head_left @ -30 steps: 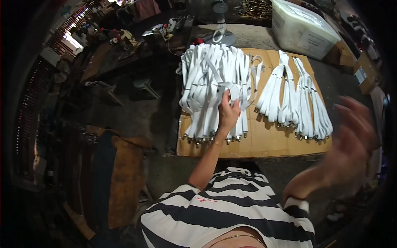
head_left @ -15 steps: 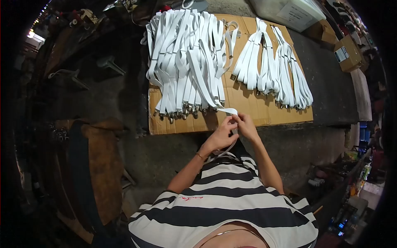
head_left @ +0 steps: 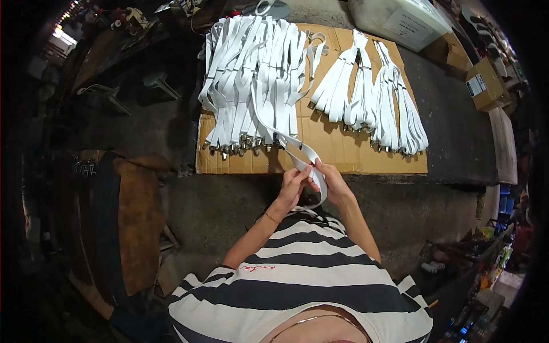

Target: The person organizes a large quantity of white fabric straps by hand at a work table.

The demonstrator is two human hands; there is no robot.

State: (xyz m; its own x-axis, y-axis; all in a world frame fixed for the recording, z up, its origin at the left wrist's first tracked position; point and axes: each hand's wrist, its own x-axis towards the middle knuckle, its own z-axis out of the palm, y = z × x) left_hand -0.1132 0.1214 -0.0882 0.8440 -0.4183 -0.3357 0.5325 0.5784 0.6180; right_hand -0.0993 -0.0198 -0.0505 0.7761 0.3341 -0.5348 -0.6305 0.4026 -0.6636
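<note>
I see two hands – left hand (head_left: 291, 184) and right hand (head_left: 336, 184) – pinching one white strap (head_left: 323, 191) just off the cardboard's (head_left: 349, 154) near edge | cardboard's right: smaller bundles (head_left: 400, 117), seemingly gathered | cardboard's left: large pile (head_left: 231, 77) – apparently ungathered, like the held strap

Both forearms angle inward, and the left hand (head_left: 331, 180) and right hand (head_left: 294, 186) meet (fingertips close together), fingers bent.
</note>
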